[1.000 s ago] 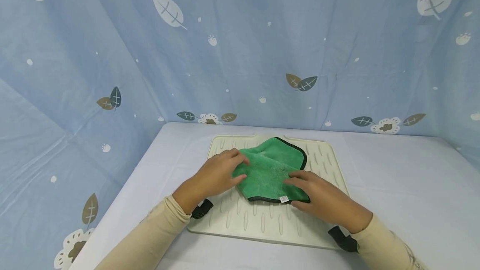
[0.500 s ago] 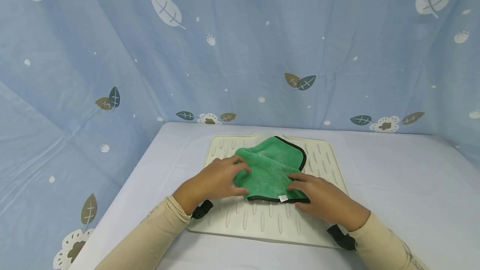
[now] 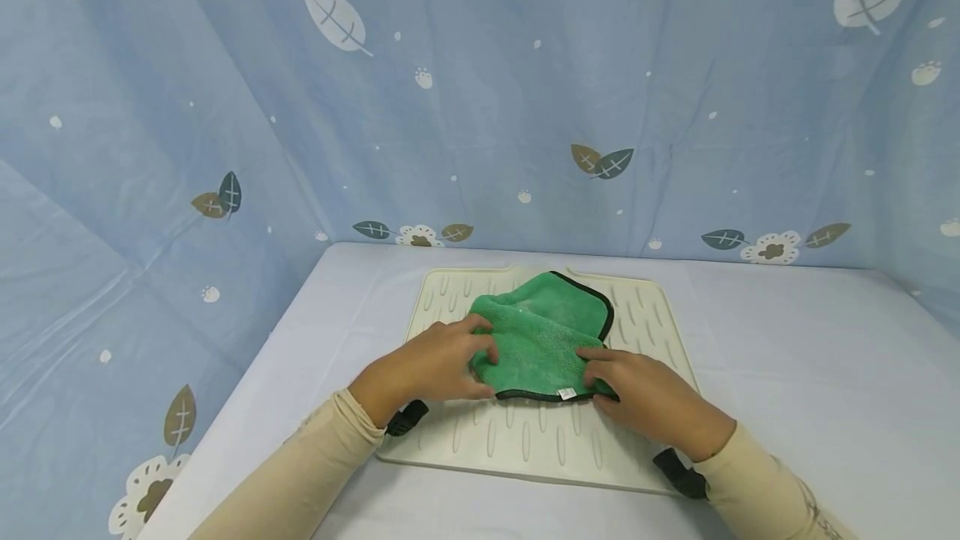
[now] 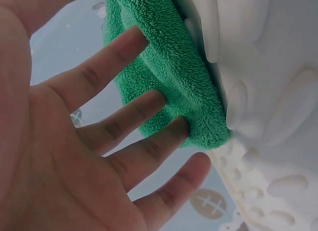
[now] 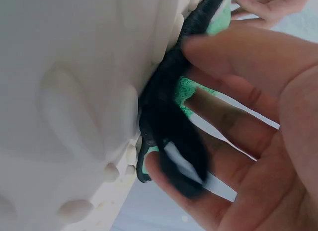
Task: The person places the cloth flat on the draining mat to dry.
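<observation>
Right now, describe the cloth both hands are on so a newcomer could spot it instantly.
On the pale table in front of the leaf-print blue curtain lies a cream ribbed mat. On the mat, between the left hand and right hand, sits the folded green cloth. It is the only green, fluffy thing there, edged in black, with a small white tag at its near edge.

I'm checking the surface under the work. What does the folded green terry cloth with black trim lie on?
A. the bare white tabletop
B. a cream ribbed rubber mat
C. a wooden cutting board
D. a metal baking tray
B: the folded green terry cloth with black trim lies on a cream ribbed rubber mat, whose raised ribs show all round it.
</observation>
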`<state>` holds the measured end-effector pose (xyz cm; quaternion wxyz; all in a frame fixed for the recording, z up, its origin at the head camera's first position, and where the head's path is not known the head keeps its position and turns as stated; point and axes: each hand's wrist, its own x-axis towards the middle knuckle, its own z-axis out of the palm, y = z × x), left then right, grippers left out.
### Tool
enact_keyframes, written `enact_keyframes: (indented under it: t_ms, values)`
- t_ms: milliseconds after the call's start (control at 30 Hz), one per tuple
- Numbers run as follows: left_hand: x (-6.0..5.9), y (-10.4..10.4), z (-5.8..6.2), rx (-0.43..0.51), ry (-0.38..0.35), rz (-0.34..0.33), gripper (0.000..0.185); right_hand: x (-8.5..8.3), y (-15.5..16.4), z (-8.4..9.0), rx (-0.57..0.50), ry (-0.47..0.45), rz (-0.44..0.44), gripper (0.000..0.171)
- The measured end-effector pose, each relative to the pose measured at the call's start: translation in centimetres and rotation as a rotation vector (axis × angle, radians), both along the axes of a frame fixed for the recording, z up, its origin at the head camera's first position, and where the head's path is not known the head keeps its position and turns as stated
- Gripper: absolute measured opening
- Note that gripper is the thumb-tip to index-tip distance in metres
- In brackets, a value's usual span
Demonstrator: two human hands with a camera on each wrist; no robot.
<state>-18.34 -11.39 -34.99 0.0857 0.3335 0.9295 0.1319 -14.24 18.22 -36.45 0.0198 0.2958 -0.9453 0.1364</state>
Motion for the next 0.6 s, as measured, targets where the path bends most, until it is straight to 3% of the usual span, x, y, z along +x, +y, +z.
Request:
enact_keyframes:
  t_ms: [233,433,600]
  values:
    - [0.1,0.0,-0.1,-0.007,0.003,-0.005,0.034,0.0,-0.2,0.0,-0.027,0.068,-0.005,0.013]
    - [0.1,0.1,-0.2,-0.002,0.017,-0.025,0.035,-0.1,-0.4,0.5,-0.087,0.069,-0.045,0.012]
    - [0.2,0.2,-0.3,-0.007,0.021,-0.037,0.038,0.0,-0.5,1.0,-0.163,0.078,-0.025,0.011]
